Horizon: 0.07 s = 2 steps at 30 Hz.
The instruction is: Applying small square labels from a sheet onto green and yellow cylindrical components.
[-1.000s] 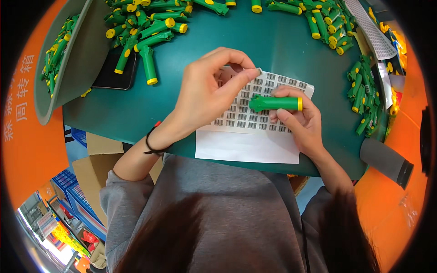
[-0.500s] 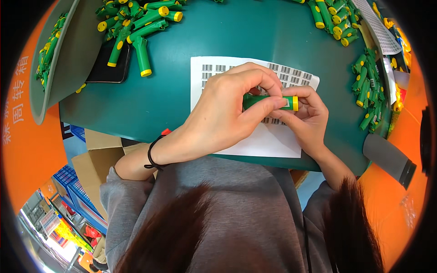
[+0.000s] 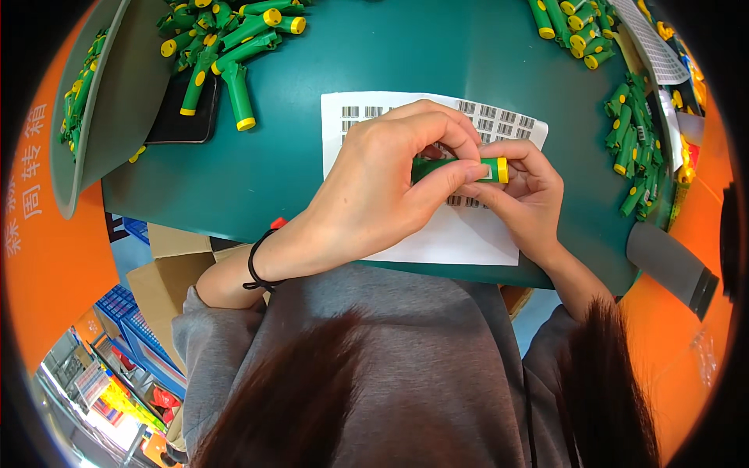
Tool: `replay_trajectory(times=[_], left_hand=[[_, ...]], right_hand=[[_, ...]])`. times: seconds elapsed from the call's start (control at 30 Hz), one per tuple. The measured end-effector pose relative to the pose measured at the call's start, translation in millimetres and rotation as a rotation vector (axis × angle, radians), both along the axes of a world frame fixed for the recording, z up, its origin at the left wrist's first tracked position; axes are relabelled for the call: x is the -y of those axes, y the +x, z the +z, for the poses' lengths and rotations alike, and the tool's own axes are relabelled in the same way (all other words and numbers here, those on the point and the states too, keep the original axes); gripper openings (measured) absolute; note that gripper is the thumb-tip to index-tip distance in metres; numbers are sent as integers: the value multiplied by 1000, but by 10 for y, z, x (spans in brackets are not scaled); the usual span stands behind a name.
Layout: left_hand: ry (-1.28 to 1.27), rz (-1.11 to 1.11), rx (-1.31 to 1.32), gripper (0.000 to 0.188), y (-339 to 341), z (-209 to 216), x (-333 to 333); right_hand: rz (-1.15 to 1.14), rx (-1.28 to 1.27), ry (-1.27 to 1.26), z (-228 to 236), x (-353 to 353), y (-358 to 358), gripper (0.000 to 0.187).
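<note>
A green tube with a yellow end cap [image 3: 502, 170] lies sideways between my two hands, and a small white label shows on it. My left hand [image 3: 374, 183] is closed around the tube's left part, its thumb pressing beside the label. The fingers of my right hand [image 3: 534, 199] are closed about the capped end. Under both hands is a white sheet of barcode labels [image 3: 460, 246], partly covered by them. The tube's left end is hidden by my left hand.
Loose green tubes are heaped at the far left [image 3: 238, 93], far right [image 3: 581, 35] and right edge [image 3: 636, 148] of the green table [image 3: 211, 187]. A black phone [image 3: 183, 117] lies near a grey bin [image 3: 125, 101]. Below stands a cardboard box [image 3: 160, 277].
The whole view has shifted slightly. Both hands keep the same hold on the green tube, with the left thumb still against it by the label.
</note>
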<state>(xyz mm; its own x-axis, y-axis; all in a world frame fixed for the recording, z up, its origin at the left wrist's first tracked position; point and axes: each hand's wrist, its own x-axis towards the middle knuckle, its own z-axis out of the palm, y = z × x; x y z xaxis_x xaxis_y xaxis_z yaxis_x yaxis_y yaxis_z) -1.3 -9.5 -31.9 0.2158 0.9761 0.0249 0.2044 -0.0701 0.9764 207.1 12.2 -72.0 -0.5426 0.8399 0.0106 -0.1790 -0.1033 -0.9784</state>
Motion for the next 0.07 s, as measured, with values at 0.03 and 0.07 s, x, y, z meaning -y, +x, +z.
replay_trajectory(times=[0.03, 0.07], left_hand=[[-1, 0, 0, 8, 3, -2, -1], [-13, 7, 2, 8, 7, -2, -2]], right_hand=[[0, 12, 2, 3, 0, 0, 34], [1, 24, 5, 3, 1, 0, 34]])
